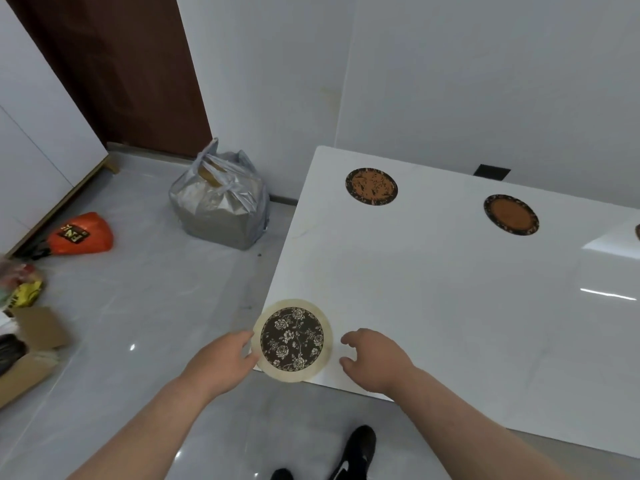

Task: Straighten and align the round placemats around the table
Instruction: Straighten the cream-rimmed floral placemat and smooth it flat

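The floral placemat (292, 339), flat and round with no long axis or heading, overhangs the near-left corner of the table (450, 306), so a stray nudge from the left hand (221, 362) at its rim (pinching or touching, unclear) or the empty, relaxed right hand (377, 362) beside it could tip it off.

A glossy white table (450, 306) carries round placemats. A floral placemat (292, 339), cream-rimmed with a dark centre, lies at the near left corner, its rim jutting past the edge. An orange-brown placemat (371, 186) lies near the far left corner, and a dark-rimmed brown placemat (511, 214) lies further right along the far side — a sliver of a fourth mat (637, 232) shows at the right border. On the grey tiled floor (156, 306) sit a knotted grey bag (221, 206), an orange bag (81, 233) and an open cardboard box (31, 341).
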A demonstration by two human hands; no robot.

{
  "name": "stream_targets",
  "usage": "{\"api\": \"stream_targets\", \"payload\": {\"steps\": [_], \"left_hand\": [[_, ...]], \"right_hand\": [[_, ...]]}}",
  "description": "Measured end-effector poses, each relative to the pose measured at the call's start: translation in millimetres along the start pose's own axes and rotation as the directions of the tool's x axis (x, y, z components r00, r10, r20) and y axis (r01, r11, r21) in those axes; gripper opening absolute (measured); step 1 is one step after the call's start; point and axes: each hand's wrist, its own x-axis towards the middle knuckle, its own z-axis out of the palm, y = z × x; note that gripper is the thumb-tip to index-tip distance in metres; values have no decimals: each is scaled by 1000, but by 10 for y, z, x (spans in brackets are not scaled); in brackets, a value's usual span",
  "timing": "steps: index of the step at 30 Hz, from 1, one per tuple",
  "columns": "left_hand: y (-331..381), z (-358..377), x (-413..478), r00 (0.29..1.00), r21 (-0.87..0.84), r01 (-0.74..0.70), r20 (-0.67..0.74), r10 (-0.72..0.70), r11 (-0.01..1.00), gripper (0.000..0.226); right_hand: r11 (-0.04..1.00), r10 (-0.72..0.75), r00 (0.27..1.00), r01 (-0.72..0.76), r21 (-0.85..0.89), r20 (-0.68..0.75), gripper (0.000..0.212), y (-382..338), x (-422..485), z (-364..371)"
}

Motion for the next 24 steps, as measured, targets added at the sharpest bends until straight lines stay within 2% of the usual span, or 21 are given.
{"api": "stream_targets", "payload": {"steps": [4, 6, 8, 11, 13, 15, 18, 19, 21, 24], "left_hand": [[-2, 138, 71, 999, -29, 15, -39, -16, 999, 29], [-32, 196, 148, 998, -59, 22, -57, -25, 998, 21], [-66, 251, 228, 997, -62, 15, -78, -20, 998, 15], [-86, 295, 320, 989, -66, 39, -138, -47, 997, 13], [-76, 318, 351, 978, -100, 64, -190, -83, 993, 10], [-61, 329, 369, 963, -177, 85, -238, -127, 980, 3], [-19, 329, 357, 948, -291, 106, -260, -185, 951, 10], [-1, 334, 350, 946, -318, 95, -266, -185, 943, 13], [26, 335, 316, 946, -363, 84, -264, -189, 928, 16], [84, 358, 332, 947, -423, 97, -238, -214, 901, 17]], "right_hand": [[997, -31, 999, 29, 70, 26, 45, -18, 109, 136], [986, -54, 998, 51, 156, 12, 31, -58, 205, 192], [968, -25, 999, 36, 246, -48, 19, -104, 297, 249], [923, 88, 990, -39, 384, -111, 26, -154, 407, 282], [849, 181, 979, -109, 518, -91, 28, -157, 451, 301], [743, 277, 959, -173, 647, -62, 15, -156, 454, 315], [546, 352, 936, -228, 806, 26, 12, -109, 457, 338], [512, 359, 931, -253, 821, 64, 18, -95, 463, 335], [492, 365, 927, -269, 828, 84, 19, -77, 480, 348], [491, 396, 916, -277, 826, 72, 9, -1, 449, 351]]}}
